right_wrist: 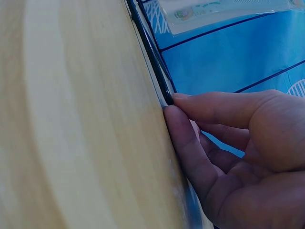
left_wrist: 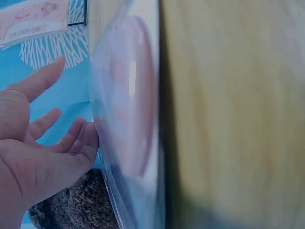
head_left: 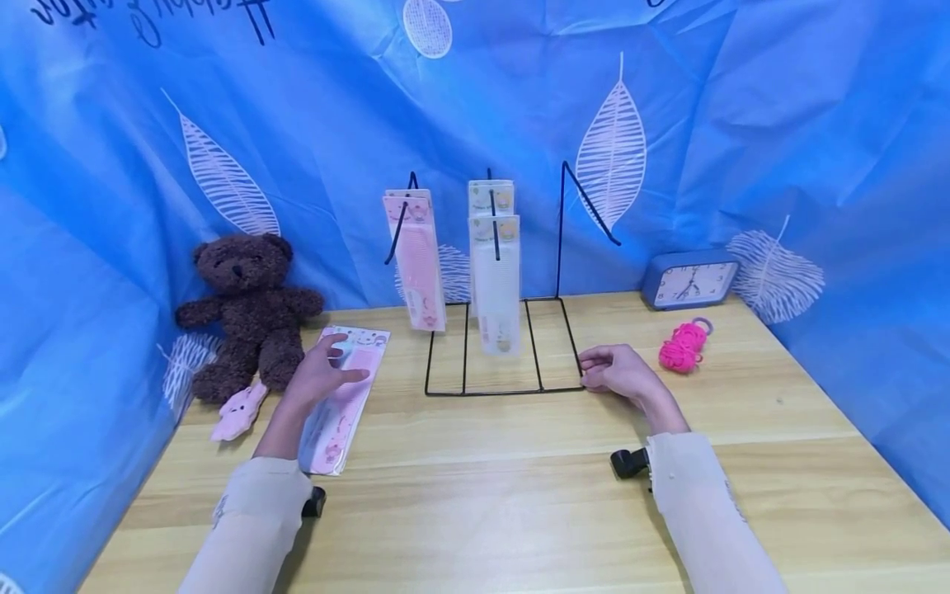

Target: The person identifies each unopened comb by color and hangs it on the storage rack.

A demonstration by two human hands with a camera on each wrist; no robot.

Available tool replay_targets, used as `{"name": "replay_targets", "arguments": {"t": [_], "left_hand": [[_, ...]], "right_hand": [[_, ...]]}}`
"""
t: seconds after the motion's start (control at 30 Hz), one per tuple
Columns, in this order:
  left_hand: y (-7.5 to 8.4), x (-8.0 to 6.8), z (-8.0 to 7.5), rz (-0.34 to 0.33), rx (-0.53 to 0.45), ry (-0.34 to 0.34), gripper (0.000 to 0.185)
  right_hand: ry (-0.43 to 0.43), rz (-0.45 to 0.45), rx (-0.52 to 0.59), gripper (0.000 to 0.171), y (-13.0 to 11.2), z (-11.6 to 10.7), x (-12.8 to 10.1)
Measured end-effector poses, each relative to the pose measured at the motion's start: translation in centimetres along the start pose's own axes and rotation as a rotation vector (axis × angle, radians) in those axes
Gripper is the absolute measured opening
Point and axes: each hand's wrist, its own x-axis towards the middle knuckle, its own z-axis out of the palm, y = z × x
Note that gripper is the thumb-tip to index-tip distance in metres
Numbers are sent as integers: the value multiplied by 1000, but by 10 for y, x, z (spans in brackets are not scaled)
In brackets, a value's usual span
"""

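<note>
My left hand [head_left: 319, 379] hovers at the pink comb packs [head_left: 343, 429] lying on the table at the left. Its thumb and fingers are spread, and in the left wrist view the fingertips meet the edge of the clear wrapping [left_wrist: 126, 105]. Opposite, my right hand [head_left: 622, 373] pinches the front right corner of the black wire display rack [head_left: 505, 393] between thumb and forefinger. Pink comb packs [head_left: 420, 272] hang from the rack's left hook, and pale white-green packs [head_left: 499, 289] hang from the middle one. The right hook [head_left: 591, 204] carries nothing.
A brown teddy bear [head_left: 248, 301] sits at the back left, with a small pink plush item [head_left: 239, 411] before it. A blue clock [head_left: 690, 280] and bright pink cord bundle [head_left: 683, 346] lie right of the rack. Blue printed cloth [head_left: 334, 124] encloses the table [head_left: 475, 503].
</note>
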Motion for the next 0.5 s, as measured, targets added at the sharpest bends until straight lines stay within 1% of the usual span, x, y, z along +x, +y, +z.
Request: {"name": "replay_targets", "arguments": {"t": [0.17, 0.23, 0.33, 0.5], "left_hand": [[-2, 6, 3, 62, 183, -19, 93], [-2, 8, 4, 78, 240, -33, 95], [0, 10, 6, 65, 287, -47, 97], [3, 12, 7, 0, 303, -67, 97]], "right_hand": [[-10, -7, 5, 61, 0, 0, 0], [-12, -8, 6, 61, 0, 0, 0], [-4, -2, 9, 60, 1, -1, 2], [-8, 1, 13, 60, 1, -1, 2]]}}
